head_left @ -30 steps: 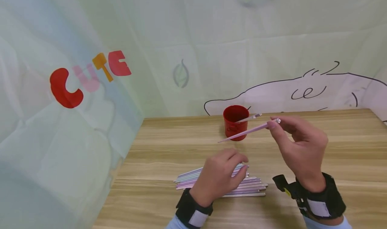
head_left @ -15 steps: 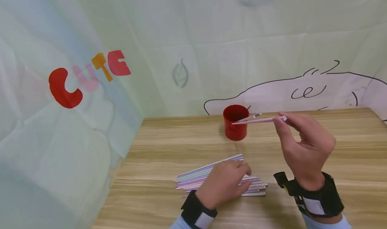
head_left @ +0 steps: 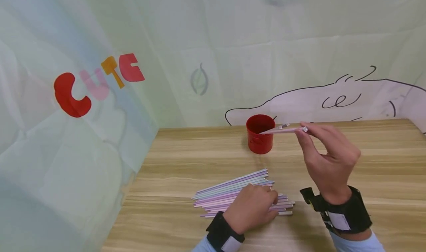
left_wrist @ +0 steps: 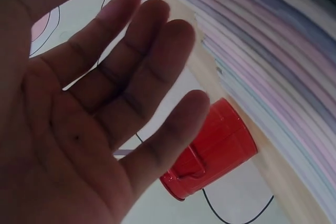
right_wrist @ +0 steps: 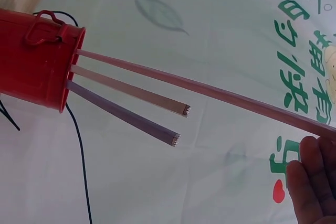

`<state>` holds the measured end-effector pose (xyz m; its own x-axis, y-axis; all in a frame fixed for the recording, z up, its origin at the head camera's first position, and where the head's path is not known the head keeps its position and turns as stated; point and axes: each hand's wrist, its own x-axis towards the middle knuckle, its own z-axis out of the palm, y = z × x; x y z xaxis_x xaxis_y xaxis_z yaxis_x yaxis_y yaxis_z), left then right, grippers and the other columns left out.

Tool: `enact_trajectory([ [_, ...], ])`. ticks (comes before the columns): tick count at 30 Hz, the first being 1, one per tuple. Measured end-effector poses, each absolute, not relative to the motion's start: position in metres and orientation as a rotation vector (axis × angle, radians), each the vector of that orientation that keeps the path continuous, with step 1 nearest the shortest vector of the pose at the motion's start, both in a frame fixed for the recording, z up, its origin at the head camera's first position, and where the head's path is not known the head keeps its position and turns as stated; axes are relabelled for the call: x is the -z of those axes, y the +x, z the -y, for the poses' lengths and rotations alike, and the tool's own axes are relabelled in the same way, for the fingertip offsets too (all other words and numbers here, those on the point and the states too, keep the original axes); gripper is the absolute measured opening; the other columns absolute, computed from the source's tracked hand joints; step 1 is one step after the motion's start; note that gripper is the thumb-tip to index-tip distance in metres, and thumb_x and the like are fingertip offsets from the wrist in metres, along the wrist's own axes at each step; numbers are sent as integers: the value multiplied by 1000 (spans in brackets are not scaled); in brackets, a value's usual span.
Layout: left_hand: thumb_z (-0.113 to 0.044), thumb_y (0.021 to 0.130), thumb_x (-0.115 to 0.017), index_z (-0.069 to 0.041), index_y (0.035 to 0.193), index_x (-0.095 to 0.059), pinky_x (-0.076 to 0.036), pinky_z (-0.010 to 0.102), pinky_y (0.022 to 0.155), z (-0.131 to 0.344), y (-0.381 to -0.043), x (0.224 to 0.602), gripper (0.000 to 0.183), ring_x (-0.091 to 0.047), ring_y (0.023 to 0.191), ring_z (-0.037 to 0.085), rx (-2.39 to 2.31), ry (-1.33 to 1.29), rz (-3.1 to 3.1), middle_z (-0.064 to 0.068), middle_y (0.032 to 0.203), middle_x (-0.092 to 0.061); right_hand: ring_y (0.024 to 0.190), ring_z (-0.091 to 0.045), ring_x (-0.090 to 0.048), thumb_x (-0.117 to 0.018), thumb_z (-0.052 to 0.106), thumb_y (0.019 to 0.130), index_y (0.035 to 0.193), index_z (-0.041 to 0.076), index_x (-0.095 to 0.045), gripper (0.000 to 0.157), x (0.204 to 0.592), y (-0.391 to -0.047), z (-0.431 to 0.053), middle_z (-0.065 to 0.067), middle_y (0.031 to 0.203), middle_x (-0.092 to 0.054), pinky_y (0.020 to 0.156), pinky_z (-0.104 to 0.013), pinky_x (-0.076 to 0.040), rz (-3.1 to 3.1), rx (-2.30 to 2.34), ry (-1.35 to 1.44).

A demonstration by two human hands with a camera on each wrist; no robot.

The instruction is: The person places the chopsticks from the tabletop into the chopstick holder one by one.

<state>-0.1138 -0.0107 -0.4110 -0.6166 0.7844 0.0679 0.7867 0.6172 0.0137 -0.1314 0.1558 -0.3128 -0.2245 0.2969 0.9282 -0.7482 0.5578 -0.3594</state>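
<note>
My right hand (head_left: 332, 152) pinches a pink chopstick (head_left: 283, 130) by its thick, silver-tipped end, between thumb and index finger. The thin end lies at the mouth of a small red bucket (head_left: 260, 144); in the right wrist view that chopstick (right_wrist: 210, 91) slants into the rim above two others, one beige (right_wrist: 136, 95) and one purple (right_wrist: 126, 115), which lean inside. My left hand (head_left: 251, 207) is low over a pile of pastel chopsticks (head_left: 223, 196), hiding part of it. Its fingers (left_wrist: 157, 72) are loosely extended with nothing between them in the left wrist view.
The bucket stands near the back edge of the wooden table (head_left: 166, 159), close to a printed cloth backdrop (head_left: 199, 30). Another cloth side (head_left: 83, 163) borders the table on the left. The chopstick pile lies nearer the front.
My right hand has levelled the pink chopstick and brought its thin end up to the bucket's mouth. My left hand has slid toward the near right of the pile, uncovering more chopsticks.
</note>
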Motion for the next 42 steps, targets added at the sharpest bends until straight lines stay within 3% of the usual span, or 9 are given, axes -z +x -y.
enact_trajectory([
  [4,-40,78,-70,-23,84,-65,-39,20,49,10,-112,414,19,-45,57,2,15,-1332,2839,-12,68,-54,77,-24,-63,-78,9,71,92,0,-71,24,316,-135,-155,-16,84,-69,80,-22,-48,1548,-1010,433],
  [15,-36,73,-74,-21,83,-66,-37,21,44,9,-109,426,20,-43,52,3,-44,-1301,2819,-10,63,-53,76,-22,-62,-75,-6,67,96,-2,-70,29,317,-136,-150,-15,85,-68,79,-14,-46,1760,-991,448],
  [25,-23,72,-72,-20,74,-63,-30,21,40,7,-108,425,9,-36,48,5,-29,-1318,2794,-10,57,-44,78,-14,-62,-75,8,74,105,7,-69,31,350,-158,-161,-7,92,-69,75,-16,-48,1955,-973,394],
  [33,-19,72,-69,-21,60,-53,-27,22,39,7,-109,424,19,-34,46,5,7,-1357,2787,-10,52,-38,75,-11,-61,-73,9,77,108,8,-68,32,354,-159,-164,-5,91,-69,71,-16,-49,2006,-949,396],
  [42,-20,75,-68,-20,75,-62,-30,19,41,9,-110,421,6,-36,47,3,71,-1355,2799,-12,55,-42,74,-14,-61,-74,7,75,102,6,-70,27,346,-155,-165,-6,90,-70,75,-9,-44,1960,-977,407],
])
